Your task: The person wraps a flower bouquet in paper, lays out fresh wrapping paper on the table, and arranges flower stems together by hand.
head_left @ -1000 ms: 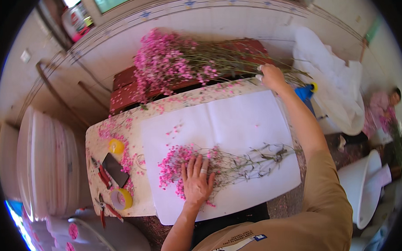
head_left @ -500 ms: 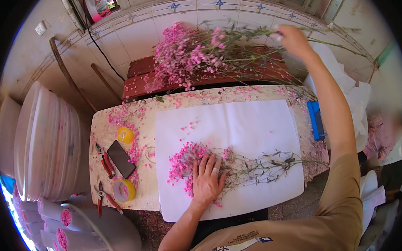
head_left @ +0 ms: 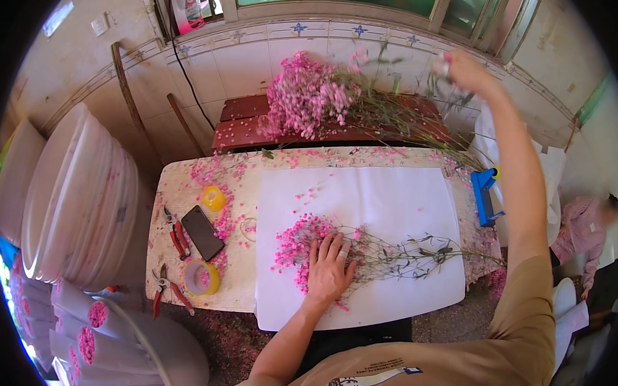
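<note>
Where pink, flowers (head_left: 299, 243) under left hand (head_left: 330, 273)

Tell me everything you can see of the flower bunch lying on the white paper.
The flower bunch lies flat across the white paper, small pink blossoms massed at the left, thin green-brown stems with narrow leaves running right. It looks loose, with no tie visible, and like real plant material. The person's left hand rests spread over it near the blossoms, hiding part. The stem ends reach past the paper's right edge.
</note>
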A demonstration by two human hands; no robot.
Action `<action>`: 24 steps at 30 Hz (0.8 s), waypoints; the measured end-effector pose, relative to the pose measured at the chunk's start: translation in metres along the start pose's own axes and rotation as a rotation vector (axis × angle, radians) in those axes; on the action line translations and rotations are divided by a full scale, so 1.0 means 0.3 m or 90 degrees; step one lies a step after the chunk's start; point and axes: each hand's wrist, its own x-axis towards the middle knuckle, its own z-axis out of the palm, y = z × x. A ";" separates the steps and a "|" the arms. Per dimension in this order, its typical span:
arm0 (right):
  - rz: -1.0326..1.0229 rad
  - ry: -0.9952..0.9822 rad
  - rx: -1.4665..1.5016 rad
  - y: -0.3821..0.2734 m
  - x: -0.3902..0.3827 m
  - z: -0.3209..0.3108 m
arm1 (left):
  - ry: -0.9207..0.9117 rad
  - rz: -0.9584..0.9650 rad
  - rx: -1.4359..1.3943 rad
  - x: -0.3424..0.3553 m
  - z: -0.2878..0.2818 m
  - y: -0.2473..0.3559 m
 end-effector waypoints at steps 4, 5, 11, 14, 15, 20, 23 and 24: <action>-0.123 -0.034 -0.250 -0.085 0.121 -0.129 | 0.004 0.020 -0.016 0.012 0.017 0.027; -0.156 -0.036 -0.332 -0.155 0.120 -0.146 | 0.006 0.023 -0.013 0.019 0.017 0.028; -0.306 0.285 -0.441 -0.565 -0.203 -0.546 | 0.005 0.026 -0.032 0.016 0.006 0.031; -0.269 0.318 -0.504 -0.611 -0.312 -0.615 | -0.002 0.014 -0.058 0.031 -0.008 0.033; -0.259 0.305 -0.521 -0.608 -0.320 -0.612 | -0.007 0.003 -0.059 0.039 -0.026 0.036; -0.085 0.188 -0.515 -0.745 -0.457 -0.638 | 0.097 0.208 -0.057 0.359 -0.225 0.218; -0.165 0.244 -0.533 -0.799 -0.628 -0.614 | 0.191 0.385 -0.007 0.695 -0.261 0.273; -0.228 0.306 -0.535 -0.798 -0.682 -0.591 | 0.187 0.373 0.033 0.796 -0.243 0.231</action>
